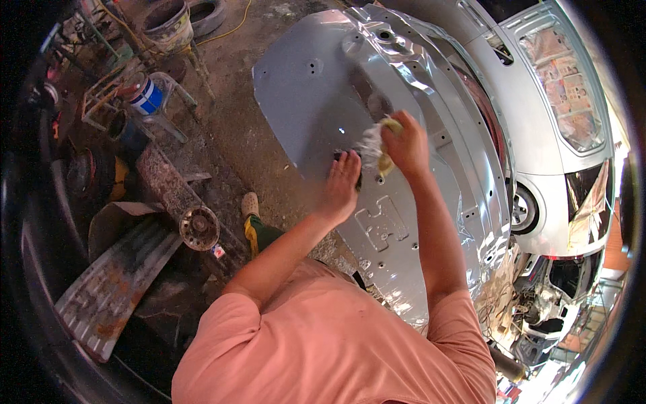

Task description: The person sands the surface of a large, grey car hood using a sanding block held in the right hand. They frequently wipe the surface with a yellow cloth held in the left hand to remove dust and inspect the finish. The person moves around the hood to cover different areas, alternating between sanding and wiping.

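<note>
My right hand (pixel 404 141) grips a yellowish pad (pixel 387 161) with whitish, crumpled material at its left side, over a large silver-grey car panel (pixel 303 101); motion blurs this material. My left hand (pixel 342 185) presses on a dark pad (pixel 356 178) on the same panel, its fingers covering much of it. The panel has holes, raised ribs and a stamped recess below the right hand.
A white car body (pixel 552 202) stands at the right, beside stripped body parts (pixel 548 303). At left are a paint can (pixel 145 101) on a metal stand, a bucket (pixel 165 27), a tire (pixel 202 17), a rusty corrugated sheet (pixel 114 289) and my booted foot (pixel 250 209).
</note>
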`<state>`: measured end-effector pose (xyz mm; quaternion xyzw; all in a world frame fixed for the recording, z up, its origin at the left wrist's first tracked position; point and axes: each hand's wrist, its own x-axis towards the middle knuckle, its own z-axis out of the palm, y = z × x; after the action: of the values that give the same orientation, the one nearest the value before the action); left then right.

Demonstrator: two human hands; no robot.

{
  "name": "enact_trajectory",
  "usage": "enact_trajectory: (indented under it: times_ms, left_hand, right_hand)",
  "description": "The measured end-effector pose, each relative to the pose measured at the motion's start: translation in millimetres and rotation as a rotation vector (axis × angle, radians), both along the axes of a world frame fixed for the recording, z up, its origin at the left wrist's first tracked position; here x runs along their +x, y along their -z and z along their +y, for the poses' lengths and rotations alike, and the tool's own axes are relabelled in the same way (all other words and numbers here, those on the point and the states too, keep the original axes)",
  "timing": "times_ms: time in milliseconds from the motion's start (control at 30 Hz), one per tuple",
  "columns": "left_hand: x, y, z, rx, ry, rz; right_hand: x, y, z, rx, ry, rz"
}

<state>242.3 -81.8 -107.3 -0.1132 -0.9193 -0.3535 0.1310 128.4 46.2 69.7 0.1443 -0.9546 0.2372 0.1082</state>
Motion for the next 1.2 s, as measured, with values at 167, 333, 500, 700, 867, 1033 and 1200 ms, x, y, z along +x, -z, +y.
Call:
enact_trajectory:
  times_ms: [167, 333, 500, 700, 867, 1033, 1200]
  left_hand:
    - [-50, -7, -24, -0.053, 0.162, -0.064]
    - [-183, -11, -109, -0.112, -0.264, -0.020]
    - [-65, 5, 4, -0.005, 0.042, 0.163]
    - [-135, -17, -33, 0.056, 0.034, 0.050]
    - [-168, -25, -18, -0.031, -0.209, 0.121]
    - [-50, -13, 18, 0.007, 0.205, 0.018]
    - [-179, 1, -88, 0.005, -0.345, 0.040]
  right_hand:
    - [-12, 7, 34, -0.097, 0.157, 0.210]
    - [39, 33, 171, 0.012, 0.286, 0.397]
    - [96, 42, 228, 0.126, 0.373, 0.434]
    - [99, 49, 245, 0.128, 0.392, 0.417]
    - [80, 52, 237, 0.109, 0.374, 0.410]
    - [104, 50, 244, 0.144, 0.420, 0.405]
    - [85, 48, 237, 0.138, 0.367, 0.422]
